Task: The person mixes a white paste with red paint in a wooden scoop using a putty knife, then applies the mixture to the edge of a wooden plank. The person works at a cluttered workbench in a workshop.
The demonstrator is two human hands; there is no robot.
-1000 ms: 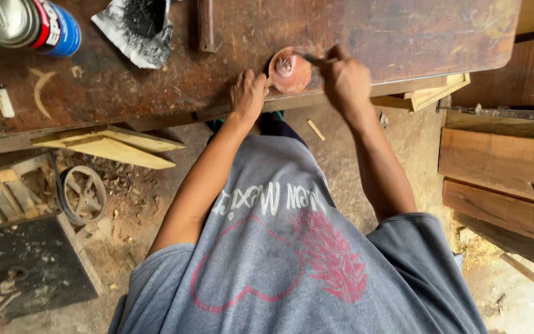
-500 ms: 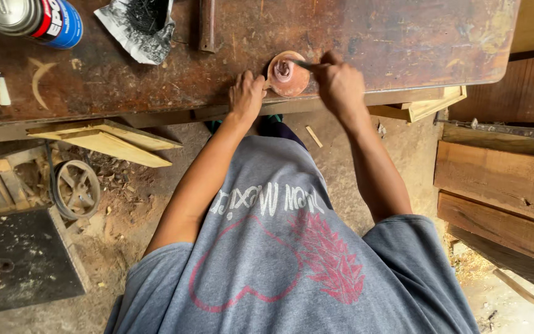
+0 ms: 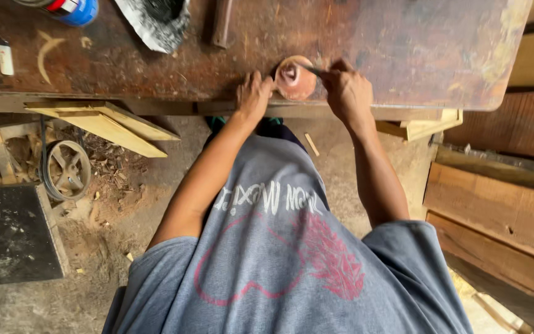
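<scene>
A grey shirt (image 3: pixel 279 247) fills the near view. At the bench (image 3: pixel 403 55) edge, the left hand (image 3: pixel 253 96) steadies a small round bowl (image 3: pixel 293 79), fingers curled against it. At three o'clock of the bowl, the right hand (image 3: pixel 348 93) pinches a thin tool (image 3: pixel 312 70) reaching into it. At eleven o'clock lies a can (image 3: pixel 69 8).

Workshop setting, seen from above: a worn, stained reddish-brown workbench (image 3: pixel 403 43) spans the top; pale wooden offcuts (image 3: pixel 103 120) are tucked under its front edge at the left; the floor (image 3: pixel 125 247) is packed dirt strewn with wood chips; a spoked metal pulley wheel (image 3: pixel 67 169) lies at the left; stacked planks (image 3: pixel 495 210) are seen along the right; even daylight.
</scene>
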